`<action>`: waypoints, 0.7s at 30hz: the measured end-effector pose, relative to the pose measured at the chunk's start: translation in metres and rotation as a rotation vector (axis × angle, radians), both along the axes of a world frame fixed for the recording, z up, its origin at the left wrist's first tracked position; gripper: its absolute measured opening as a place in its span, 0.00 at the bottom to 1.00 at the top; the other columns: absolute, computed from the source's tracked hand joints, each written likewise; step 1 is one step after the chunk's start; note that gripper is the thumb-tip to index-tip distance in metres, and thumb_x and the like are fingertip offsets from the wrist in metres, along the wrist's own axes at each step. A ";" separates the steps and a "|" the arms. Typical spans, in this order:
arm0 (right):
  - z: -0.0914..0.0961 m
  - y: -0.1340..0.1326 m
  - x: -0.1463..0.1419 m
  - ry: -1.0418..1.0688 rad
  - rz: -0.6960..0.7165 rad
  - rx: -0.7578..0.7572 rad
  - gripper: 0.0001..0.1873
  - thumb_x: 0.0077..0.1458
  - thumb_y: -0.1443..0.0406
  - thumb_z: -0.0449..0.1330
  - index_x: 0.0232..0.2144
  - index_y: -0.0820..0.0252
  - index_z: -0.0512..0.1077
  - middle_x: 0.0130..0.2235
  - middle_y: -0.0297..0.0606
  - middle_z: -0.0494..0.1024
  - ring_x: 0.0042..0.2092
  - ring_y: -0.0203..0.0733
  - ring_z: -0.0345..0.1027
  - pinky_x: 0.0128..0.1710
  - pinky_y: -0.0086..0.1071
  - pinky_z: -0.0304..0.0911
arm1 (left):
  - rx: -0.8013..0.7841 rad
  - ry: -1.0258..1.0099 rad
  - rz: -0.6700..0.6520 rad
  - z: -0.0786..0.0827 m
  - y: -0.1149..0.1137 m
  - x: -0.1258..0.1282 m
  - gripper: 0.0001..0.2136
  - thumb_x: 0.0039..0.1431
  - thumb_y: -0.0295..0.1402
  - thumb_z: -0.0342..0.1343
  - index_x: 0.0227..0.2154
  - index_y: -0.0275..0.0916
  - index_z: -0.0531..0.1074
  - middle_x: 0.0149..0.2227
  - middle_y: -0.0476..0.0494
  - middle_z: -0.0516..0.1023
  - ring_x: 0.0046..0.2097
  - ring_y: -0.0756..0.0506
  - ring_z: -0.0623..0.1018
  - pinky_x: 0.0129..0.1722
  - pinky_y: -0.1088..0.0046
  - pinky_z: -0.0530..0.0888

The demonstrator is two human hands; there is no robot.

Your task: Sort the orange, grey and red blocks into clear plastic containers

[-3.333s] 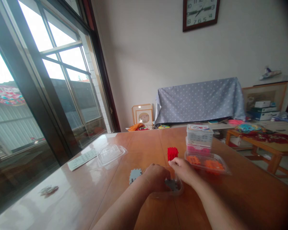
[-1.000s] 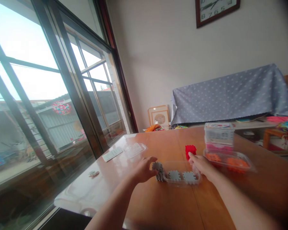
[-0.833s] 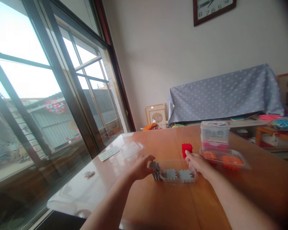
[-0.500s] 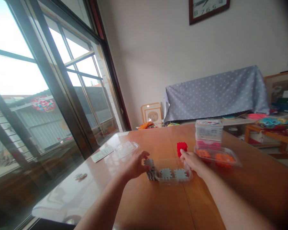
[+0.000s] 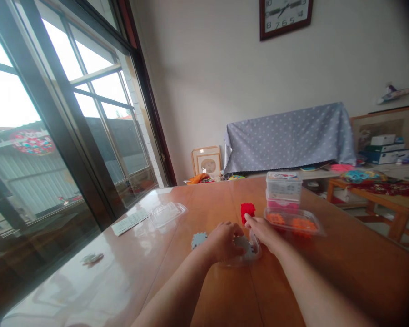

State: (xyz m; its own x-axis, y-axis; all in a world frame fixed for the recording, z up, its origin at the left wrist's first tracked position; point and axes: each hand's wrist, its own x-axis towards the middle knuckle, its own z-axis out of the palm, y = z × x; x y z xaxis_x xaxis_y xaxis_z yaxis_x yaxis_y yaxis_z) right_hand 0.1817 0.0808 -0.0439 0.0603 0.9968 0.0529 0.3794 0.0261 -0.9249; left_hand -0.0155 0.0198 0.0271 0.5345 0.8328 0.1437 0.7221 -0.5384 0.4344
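My left hand point(image 5: 225, 240) reaches over a clear plastic tray point(image 5: 255, 254). Its fingers curl around grey notched-edge pieces point(image 5: 245, 244) in the tray and hide part of them. Partly behind this hand, a stack of similar grey pieces point(image 5: 198, 239) stands on the table just left of the tray. My right hand point(image 5: 259, 227) is closed on a small stack of red notched-edge pieces point(image 5: 247, 211), held upright above the tray's far right corner.
A clear tray of orange pieces point(image 5: 301, 225) lies to the right, before stacked clear boxes point(image 5: 283, 188). On the left are an open plastic lid point(image 5: 167, 213), a printed paper point(image 5: 131, 222) and a small pile of bits point(image 5: 92, 259). Windows border the wooden table point(image 5: 225, 295).
My left hand has moved right, from the grey stack beside the tray to the grey pieces inside it. The red stack remains in my right hand. The view has turned slightly right.
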 end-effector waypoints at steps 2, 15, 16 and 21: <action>0.001 0.000 0.000 0.007 0.005 0.003 0.31 0.60 0.41 0.50 0.28 0.60 0.75 0.27 0.38 0.77 0.30 0.41 0.67 0.31 0.31 0.57 | -0.042 0.029 0.009 -0.005 0.005 0.005 0.18 0.46 0.39 0.68 0.42 0.44 0.76 0.44 0.44 0.78 0.42 0.41 0.77 0.38 0.69 0.73; 0.009 -0.007 0.000 0.015 0.024 -0.017 0.30 0.61 0.43 0.49 0.29 0.62 0.75 0.28 0.39 0.77 0.30 0.41 0.67 0.31 0.31 0.57 | -0.092 0.009 0.064 -0.006 0.005 0.007 0.16 0.53 0.35 0.61 0.46 0.42 0.75 0.48 0.43 0.79 0.44 0.42 0.78 0.40 0.70 0.74; 0.008 -0.006 0.000 0.012 0.027 -0.016 0.30 0.61 0.43 0.49 0.29 0.62 0.75 0.28 0.39 0.77 0.30 0.41 0.66 0.31 0.31 0.57 | -0.089 0.013 0.086 -0.005 0.004 0.005 0.15 0.54 0.32 0.58 0.46 0.41 0.75 0.47 0.43 0.79 0.43 0.43 0.78 0.40 0.71 0.74; 0.006 -0.004 -0.001 -0.007 0.039 -0.007 0.30 0.61 0.43 0.49 0.29 0.62 0.75 0.29 0.39 0.77 0.32 0.42 0.66 0.33 0.32 0.57 | -0.100 0.046 0.148 -0.001 -0.002 0.001 0.14 0.53 0.23 0.51 0.41 0.41 0.75 0.40 0.47 0.81 0.38 0.47 0.78 0.35 0.75 0.70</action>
State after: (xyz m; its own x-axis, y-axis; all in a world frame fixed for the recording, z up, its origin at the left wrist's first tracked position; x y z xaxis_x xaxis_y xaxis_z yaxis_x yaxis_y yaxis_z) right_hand 0.1805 0.0767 -0.0380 0.0209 0.9987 0.0464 0.3842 0.0348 -0.9226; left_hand -0.0148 0.0176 0.0260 0.4088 0.9120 0.0342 0.8107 -0.3801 0.4452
